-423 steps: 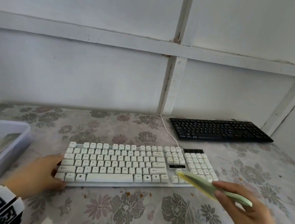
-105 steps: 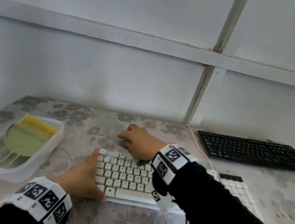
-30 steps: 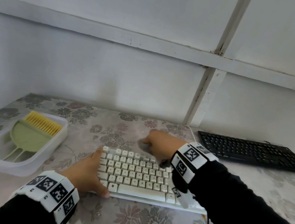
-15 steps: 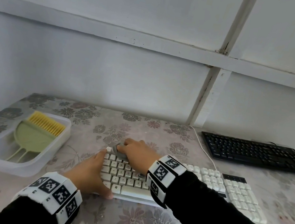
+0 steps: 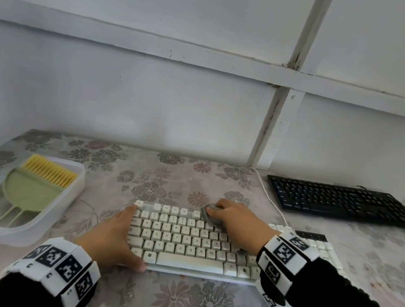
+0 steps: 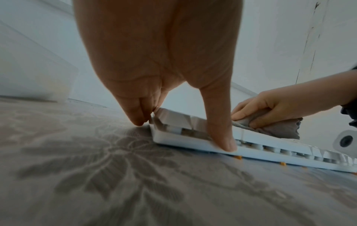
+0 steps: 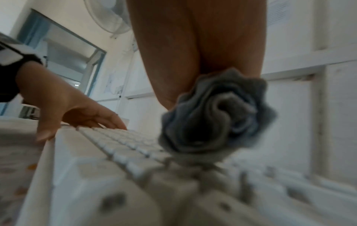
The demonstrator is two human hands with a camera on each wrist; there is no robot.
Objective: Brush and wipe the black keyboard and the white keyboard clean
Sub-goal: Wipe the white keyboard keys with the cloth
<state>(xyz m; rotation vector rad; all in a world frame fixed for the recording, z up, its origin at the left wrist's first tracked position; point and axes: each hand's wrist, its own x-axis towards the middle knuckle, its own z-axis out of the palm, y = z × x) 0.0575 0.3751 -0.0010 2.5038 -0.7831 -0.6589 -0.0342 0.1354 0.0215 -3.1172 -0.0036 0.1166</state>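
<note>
The white keyboard [image 5: 184, 239] lies across the middle of the floral table. My left hand [image 5: 121, 238] braces its left end, the thumb [image 6: 226, 145] pressed to the front edge and the fingers [image 6: 138, 119] against the left corner. My right hand [image 5: 229, 217] grips a bunched grey cloth [image 5: 210, 213] and presses it on the top key row, right of centre. The cloth [image 7: 216, 117] hangs crumpled under the palm onto the keys [image 7: 119, 146]. The black keyboard [image 5: 340, 204] lies untouched at the back right.
A clear plastic tub [image 5: 62, 214] at the left holds the green brush with yellow bristles [image 5: 47, 173]. The white keyboard's cable [image 5: 268, 196] runs back toward the wall. Small orange crumbs [image 6: 239, 157] lie by the keyboard's front edge. The wall closes the table's far side.
My right hand swept the cloth left along the top row, then back right toward the middle. The left hand stayed on the keyboard's left end. The brush, once in my right hand, lies in the tub.
</note>
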